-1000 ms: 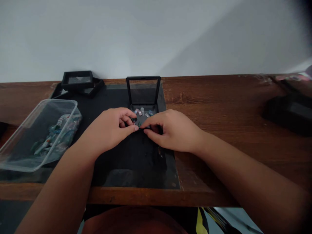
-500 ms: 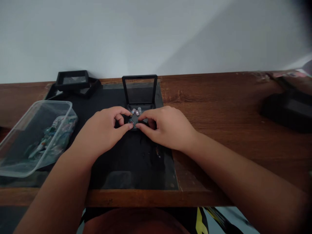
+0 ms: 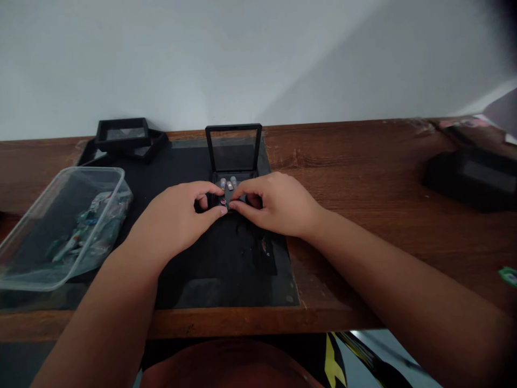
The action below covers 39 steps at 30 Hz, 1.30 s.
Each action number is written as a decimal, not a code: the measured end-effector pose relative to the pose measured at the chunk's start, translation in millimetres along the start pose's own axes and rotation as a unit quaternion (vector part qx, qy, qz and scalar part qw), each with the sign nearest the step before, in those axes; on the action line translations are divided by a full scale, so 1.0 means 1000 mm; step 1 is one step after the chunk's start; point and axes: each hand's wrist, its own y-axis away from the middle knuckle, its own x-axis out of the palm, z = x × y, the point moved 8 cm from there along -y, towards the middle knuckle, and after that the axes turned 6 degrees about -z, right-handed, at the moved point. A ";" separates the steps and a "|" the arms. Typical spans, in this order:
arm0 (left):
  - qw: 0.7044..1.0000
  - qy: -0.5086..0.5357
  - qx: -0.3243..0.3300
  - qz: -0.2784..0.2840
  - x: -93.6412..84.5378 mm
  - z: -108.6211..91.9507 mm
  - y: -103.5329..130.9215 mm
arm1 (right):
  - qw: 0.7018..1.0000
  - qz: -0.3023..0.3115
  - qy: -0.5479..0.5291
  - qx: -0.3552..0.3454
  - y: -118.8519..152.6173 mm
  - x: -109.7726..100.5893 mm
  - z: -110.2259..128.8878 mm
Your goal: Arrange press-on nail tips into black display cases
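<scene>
A small black display box [image 3: 234, 127] stands with its clear-windowed lid raised. Several small, pale, glossy pieces shaped like press-on nails [image 3: 230, 185] lie inside toward the back. A darker, coloured piece [image 3: 223, 201] sits in the gap between the thumb and index finger of my left hand [image 3: 175, 215], which are apart at the box's left side. From the right, my right hand [image 3: 278, 203] reaches in with thumb and index tips close together, low over the box. Whatever is between those tips is too small to make out.
To the left stands a clear plastic tub [image 3: 60, 283] with bagged, colourful pieces [image 3: 91, 226]. Black box frames [image 3: 122, 134] are stacked behind it by the wall. A dark mat [image 3: 226, 285] covers part of the wooden table [image 3: 363, 161]. A black object [image 3: 472, 178] is at right.
Both hands have shifted slightly at the box. The pale piece by my left index finger stands straighter, and the coloured piece is a little farther in. The view has moved slightly.
</scene>
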 end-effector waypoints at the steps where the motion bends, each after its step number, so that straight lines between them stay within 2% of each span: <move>1: 1.000 0.001 0.002 0.002 0.000 -0.001 0.000 | 1.000 -0.004 0.001 -0.004 0.000 -0.001 0.000; 4: 1.000 0.004 0.007 0.003 0.000 -0.002 0.000 | 0.999 -0.024 -0.010 -0.031 0.001 -0.003 0.003; 7: 1.000 -0.001 0.010 -0.001 0.000 -0.002 0.000 | 0.998 -0.010 -0.030 -0.056 0.002 0.000 0.006; 11: 1.000 0.002 0.012 0.003 0.003 -0.002 0.000 | 0.998 0.016 -0.021 -0.058 0.003 0.004 0.006; 17: 1.000 -0.004 0.008 0.005 0.005 -0.004 0.002 | 0.999 0.019 0.010 -0.049 0.006 -0.001 0.006; 21: 1.000 -0.004 0.015 0.002 0.005 -0.004 0.003 | 0.999 0.009 0.030 -0.025 0.007 -0.003 0.007; 26: 1.000 -0.011 0.015 0.005 0.004 -0.003 0.004 | 0.995 -0.029 0.025 0.091 0.008 -0.002 0.001; 28: 1.000 -0.009 0.018 0.005 0.004 -0.003 0.003 | 0.992 -0.038 0.025 0.114 0.008 0.000 0.001; 34: 1.000 -0.003 0.018 0.001 0.004 0.000 0.001 | 0.989 -0.041 0.070 0.127 0.004 0.004 0.004; 39: 1.000 -0.013 0.003 -0.019 0.000 0.006 0.001 | 0.991 -0.042 0.048 0.119 0.003 -0.006 0.000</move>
